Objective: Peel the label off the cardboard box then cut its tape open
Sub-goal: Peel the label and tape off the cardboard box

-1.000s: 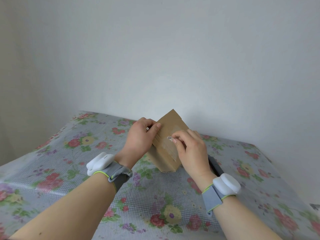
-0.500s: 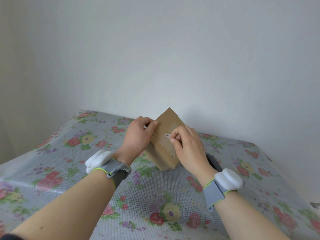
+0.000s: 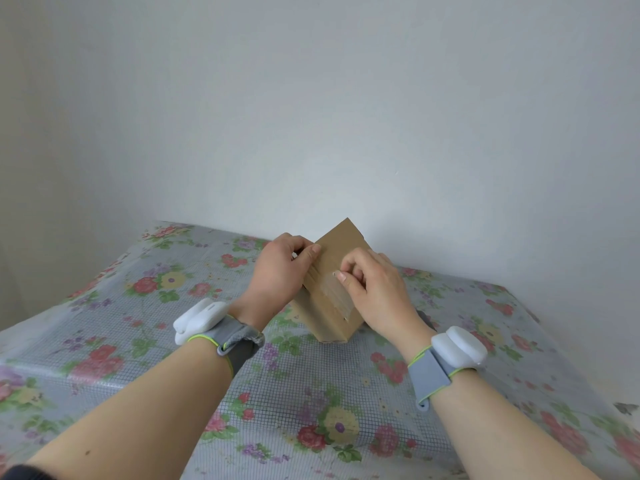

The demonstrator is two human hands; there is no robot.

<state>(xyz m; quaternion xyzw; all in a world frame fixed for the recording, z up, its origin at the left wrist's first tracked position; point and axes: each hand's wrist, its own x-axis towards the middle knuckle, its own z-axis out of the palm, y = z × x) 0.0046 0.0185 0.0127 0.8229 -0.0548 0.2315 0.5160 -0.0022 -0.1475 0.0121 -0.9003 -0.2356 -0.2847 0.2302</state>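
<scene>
A small brown cardboard box point(image 3: 332, 271) stands tilted on one corner on the floral tablecloth. My left hand point(image 3: 280, 271) grips its left edge, thumb on the taped front face. My right hand point(image 3: 374, 289) rests against the box's right side, thumb and forefinger pinched on a small remnant of white label point(image 3: 334, 273) in the middle of the face. Clear tape runs down the front of the box. Most of the label is hidden under my fingers.
A table with a plastic floral cloth point(image 3: 311, 393) stands in a corner against pale walls. A dark object point(image 3: 427, 322) lies on the cloth behind my right wrist, mostly hidden. Both wrists wear grey bands with white devices.
The visible label piece has shrunk under my right fingertips. The box has shifted slightly, and my right hand has closed more tightly on the label spot.
</scene>
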